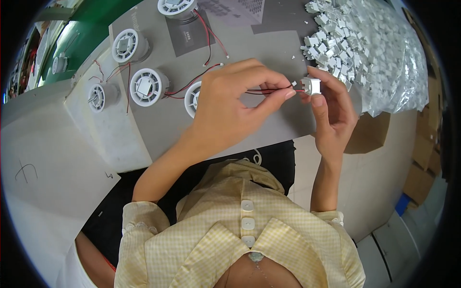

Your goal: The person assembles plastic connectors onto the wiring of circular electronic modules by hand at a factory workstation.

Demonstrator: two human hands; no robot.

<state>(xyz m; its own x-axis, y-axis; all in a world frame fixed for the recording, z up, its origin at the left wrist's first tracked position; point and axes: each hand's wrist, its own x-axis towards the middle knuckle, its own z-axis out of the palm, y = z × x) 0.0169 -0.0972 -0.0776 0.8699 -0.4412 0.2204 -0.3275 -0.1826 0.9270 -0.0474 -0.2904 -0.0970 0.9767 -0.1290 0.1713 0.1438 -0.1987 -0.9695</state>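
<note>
My left hand (230,98) pinches thin red and black wires (261,91) between thumb and fingertips. Between finger and thumb of my right hand (336,105) is a small white plastic connector block (312,86). The red wire's end meets the block's left side; whether it is inserted cannot be made out. A tiny white plug (294,83) shows by my left fingertips. Partly hidden behind my left hand lies a round white slotted unit (191,100). Another round white unit (146,87) with red and black wires sits to its left.
More round white units (128,45) stand on the grey tabletop (283,48), one (177,6) at the far edge. A heap of white connector blocks (336,45) spills from a clear plastic bag (394,62) at right. A cardboard box (370,137) is below it.
</note>
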